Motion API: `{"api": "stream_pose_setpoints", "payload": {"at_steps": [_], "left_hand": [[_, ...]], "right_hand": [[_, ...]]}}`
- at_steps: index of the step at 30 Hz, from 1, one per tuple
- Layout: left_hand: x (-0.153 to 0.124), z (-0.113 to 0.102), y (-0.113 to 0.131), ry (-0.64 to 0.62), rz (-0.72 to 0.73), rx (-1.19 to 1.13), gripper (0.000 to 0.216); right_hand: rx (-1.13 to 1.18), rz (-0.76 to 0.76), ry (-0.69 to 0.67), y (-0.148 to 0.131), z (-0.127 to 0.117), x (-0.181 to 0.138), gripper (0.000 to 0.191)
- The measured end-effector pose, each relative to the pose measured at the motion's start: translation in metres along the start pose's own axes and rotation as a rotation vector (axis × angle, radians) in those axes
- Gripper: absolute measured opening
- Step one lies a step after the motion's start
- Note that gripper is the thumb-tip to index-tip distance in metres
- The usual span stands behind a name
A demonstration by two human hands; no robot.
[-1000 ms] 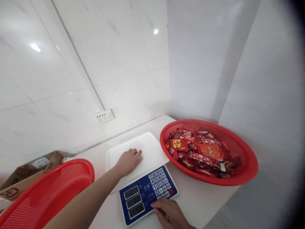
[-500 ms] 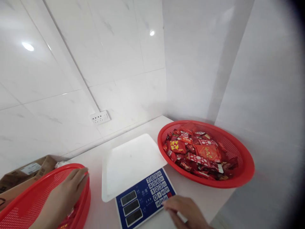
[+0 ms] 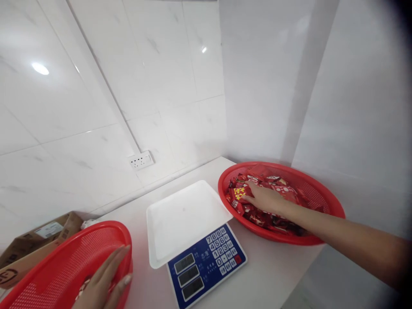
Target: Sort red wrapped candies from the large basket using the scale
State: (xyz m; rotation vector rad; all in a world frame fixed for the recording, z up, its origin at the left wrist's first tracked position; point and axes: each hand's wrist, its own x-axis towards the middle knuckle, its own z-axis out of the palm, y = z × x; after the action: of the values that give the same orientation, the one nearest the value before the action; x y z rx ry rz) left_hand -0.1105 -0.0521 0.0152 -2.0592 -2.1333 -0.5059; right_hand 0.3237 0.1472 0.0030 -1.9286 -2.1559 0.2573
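The right hand [image 3: 264,198] is laid palm down, fingers loosely spread, on the red packets [image 3: 273,201] heaped in the red basket [image 3: 325,206] at the right of the counter [image 3: 270,274]; whether a packet is gripped cannot be told. The left hand [image 3: 103,281] is rested, fingers pressed together and flat, on the rim of a second red basket [image 3: 48,266] at the left. Between the baskets a scale [image 3: 193,240] with a white tray and blue keypad is set. A cardboard box [image 3: 35,240] is seen behind the left basket.

2 red baskets [image 3: 283,169] [image 3: 64,253], 1 scale [image 3: 193,240], 1 cardboard box [image 3: 38,240], 1 wall socket [image 3: 140,160], 2 hands [image 3: 265,198] [image 3: 103,283].
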Motion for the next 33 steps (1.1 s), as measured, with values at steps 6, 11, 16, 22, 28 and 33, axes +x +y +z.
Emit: {"api": "stream_pose_setpoints", "payload": {"at_steps": [6, 11, 16, 22, 28, 33], "left_hand": [[0.012, 0.009, 0.072, -0.013, 0.126, -0.286, 0.040], [0.023, 0.017, 0.124, -0.154, 0.147, -0.671, 0.038], [0.039, 0.026, 0.157, -0.163, -0.004, -0.994, 0.055], [0.049, 0.024, 0.181, -0.243, 0.005, -1.386, 0.029], [0.036, 0.037, 0.179, -0.065, -0.338, -1.772, 0.050], [0.028, 0.044, 0.167, -0.041, -0.399, -1.678, 0.038]], "right_hand": [[0.110, 0.032, 0.079, -0.003, -0.002, 0.011, 0.054], [0.201, -0.089, 0.247, -0.017, -0.032, 0.001, 0.033], [0.466, -0.490, 0.093, -0.059, -0.061, -0.042, 0.019], [0.797, -0.568, -0.072, -0.105, -0.038, -0.074, 0.028], [1.251, -0.425, -0.266, -0.121, 0.021, -0.083, 0.043], [1.287, -0.366, -0.340, -0.128, 0.033, -0.092, 0.031]]}}
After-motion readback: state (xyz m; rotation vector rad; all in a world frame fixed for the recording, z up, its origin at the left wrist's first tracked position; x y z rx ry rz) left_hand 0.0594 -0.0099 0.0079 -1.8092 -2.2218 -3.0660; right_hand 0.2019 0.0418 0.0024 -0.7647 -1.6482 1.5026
